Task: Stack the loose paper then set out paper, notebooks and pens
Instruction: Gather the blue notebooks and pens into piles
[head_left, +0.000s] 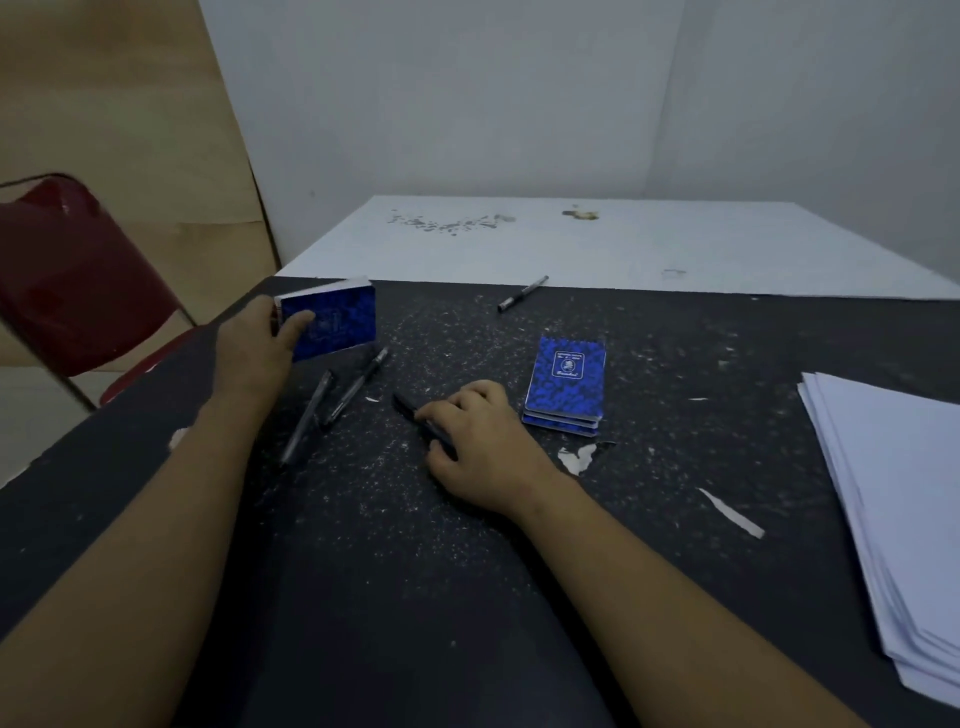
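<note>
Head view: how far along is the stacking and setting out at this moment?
Done: the paper stack sits gathered at the right edge, slightly fanned. In hand: the left hand holds a blue notebook, the right hand grips a black pen. Left: the notebook pile and two loose pens look undistributed; a far pen may already be placed; no sheets are set out.

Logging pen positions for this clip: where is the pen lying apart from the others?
In the head view, the lone pen lies mid-frame at the dark table's far edge, beyond the stack of blue notebooks, next to the white table.
</note>
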